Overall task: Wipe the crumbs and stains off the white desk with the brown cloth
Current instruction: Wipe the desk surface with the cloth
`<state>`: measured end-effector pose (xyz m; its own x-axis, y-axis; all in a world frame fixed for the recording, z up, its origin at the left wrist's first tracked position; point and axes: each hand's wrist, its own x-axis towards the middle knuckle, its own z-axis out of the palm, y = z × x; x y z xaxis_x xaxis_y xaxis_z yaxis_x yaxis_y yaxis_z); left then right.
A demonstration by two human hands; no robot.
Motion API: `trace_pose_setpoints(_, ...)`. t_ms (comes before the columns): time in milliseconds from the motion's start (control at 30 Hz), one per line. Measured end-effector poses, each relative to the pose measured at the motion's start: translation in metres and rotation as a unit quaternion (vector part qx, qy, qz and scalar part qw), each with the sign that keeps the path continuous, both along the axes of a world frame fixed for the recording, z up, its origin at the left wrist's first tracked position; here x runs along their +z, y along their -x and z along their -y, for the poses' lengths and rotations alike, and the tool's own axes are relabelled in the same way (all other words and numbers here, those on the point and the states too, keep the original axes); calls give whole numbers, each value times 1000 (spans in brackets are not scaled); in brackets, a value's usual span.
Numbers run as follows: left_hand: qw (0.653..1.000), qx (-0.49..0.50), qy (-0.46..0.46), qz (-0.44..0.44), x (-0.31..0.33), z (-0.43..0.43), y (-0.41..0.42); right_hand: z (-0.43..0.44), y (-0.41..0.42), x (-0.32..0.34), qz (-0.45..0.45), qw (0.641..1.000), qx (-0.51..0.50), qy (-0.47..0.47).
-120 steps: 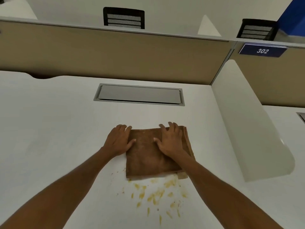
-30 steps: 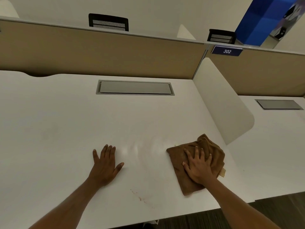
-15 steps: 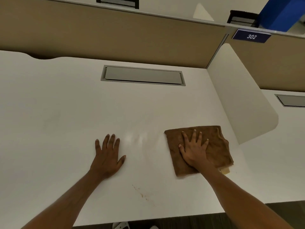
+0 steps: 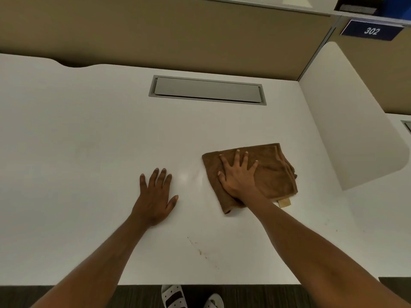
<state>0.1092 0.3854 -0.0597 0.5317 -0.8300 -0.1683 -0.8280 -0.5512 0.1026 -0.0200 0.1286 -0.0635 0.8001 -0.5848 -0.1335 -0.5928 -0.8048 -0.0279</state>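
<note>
The right hand (image 4: 239, 176) covers the middle of the brown cloth (image 4: 275, 172). Both forearms run off the bottom edge. Two white sandals (image 4: 172, 296) at bottom centre are cut off; the worktop (image 4: 77, 152) continues past the left edge.

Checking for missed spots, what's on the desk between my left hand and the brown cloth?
In the head view, only bare white desk with a light glare lies between left hand and brown cloth.
</note>
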Motion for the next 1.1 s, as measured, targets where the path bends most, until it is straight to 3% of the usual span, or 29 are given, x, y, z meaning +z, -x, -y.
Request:
trace_pose_setpoints(667,999,2,45,-5,-4,-1,-3,-72,-16,6,25,991,133,-19)
trace_pose_setpoints(1100,990,25,117,-72,2,-7,-4,-121,25,6,34,947,317,-35)
